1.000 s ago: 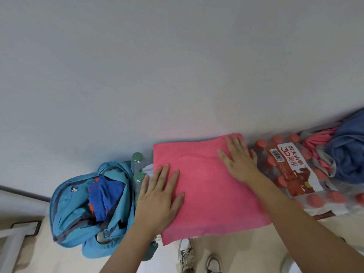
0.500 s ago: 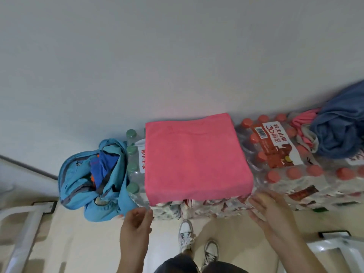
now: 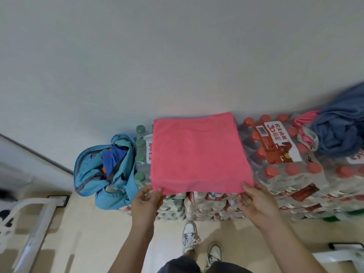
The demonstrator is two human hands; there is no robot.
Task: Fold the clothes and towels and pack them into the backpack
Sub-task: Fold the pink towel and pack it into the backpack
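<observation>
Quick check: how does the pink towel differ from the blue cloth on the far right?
The pink towel lies flat in a neat square; the blue cloth is a crumpled heap. The left hand and right hand pinch the pink towel's near corners; no hand touches the blue cloth. The pink towel shows whole; the blue cloth runs off the frame's edge. Both rest on the bottle packs, outside the backpack.

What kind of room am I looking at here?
Probably a storeroom or spare corner: stacked shrink-wrapped water-bottle packs serve as the table for the pink towel, against a bare wall.
</observation>
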